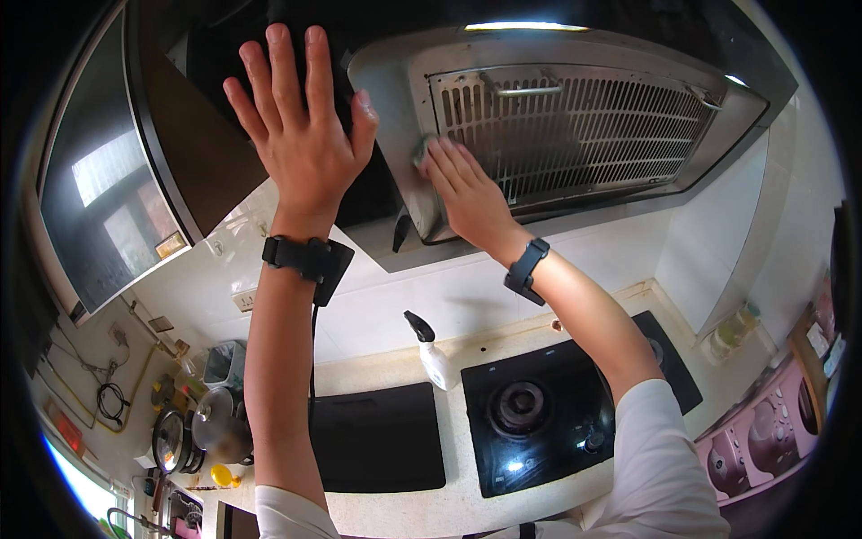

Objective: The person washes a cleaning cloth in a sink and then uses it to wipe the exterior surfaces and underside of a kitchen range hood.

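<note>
Overhead is a range hood (pixel 397 108) with a slotted metal grease filter (pixel 579 128) and wire handles. My right hand (pixel 461 185) presses a greenish scrubbing pad (pixel 423 151), mostly hidden under its fingers, against the metal beside the filter's left edge. My left hand (pixel 303 128) is raised with its fingers spread, holding nothing, at the hood's dark left side; whether it touches the surface I cannot tell. Each wrist wears a black strap. Below, a white spray bottle (pixel 436 360) with a black trigger head stands on the counter, left of the black gas stove (pixel 539 418).
A wall cabinet (pixel 108 155) with a glossy door hangs at the left. A black panel (pixel 377 438) lies on the counter (pixel 390 509). Lidded pots (pixel 215 424) and cables are at lower left. A glass jar (pixel 734 330) and pink containers (pixel 761 438) are at the right.
</note>
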Demonstrator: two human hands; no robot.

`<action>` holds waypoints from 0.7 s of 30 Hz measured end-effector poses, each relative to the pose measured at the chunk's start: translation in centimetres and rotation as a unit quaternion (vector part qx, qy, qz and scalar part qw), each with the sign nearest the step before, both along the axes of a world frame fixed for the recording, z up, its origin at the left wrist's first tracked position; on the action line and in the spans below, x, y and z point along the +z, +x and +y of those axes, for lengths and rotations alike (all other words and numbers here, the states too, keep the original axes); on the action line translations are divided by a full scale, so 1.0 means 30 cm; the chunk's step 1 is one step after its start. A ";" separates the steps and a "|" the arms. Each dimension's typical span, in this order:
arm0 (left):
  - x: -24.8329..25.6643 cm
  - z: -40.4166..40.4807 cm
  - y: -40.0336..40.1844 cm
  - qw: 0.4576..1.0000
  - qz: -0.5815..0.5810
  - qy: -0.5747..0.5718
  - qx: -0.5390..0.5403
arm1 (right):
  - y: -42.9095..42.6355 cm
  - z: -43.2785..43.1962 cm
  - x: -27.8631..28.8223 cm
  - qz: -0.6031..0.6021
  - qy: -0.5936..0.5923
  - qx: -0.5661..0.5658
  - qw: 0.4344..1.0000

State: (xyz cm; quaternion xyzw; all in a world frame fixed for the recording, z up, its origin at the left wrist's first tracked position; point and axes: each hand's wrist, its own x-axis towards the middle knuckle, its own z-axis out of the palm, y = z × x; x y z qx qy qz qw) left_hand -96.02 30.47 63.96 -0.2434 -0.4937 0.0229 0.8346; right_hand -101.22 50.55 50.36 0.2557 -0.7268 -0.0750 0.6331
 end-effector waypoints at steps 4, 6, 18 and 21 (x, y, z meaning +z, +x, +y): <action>-0.004 0.007 -0.017 1.000 0.015 0.003 -0.011 | 0.081 -0.098 0.164 -0.012 -0.102 0.175 0.979; -0.006 0.006 -0.020 1.000 0.017 0.002 -0.013 | 0.087 -0.124 0.159 -0.025 -0.136 0.243 0.960; 0.005 0.002 -0.031 0.999 0.051 0.001 -0.009 | 0.138 -0.185 0.228 -0.066 -0.192 0.423 0.883; 0.010 -0.010 -0.028 0.999 0.052 -0.004 -0.004 | 0.126 -0.199 0.117 -0.066 -0.180 0.396 0.898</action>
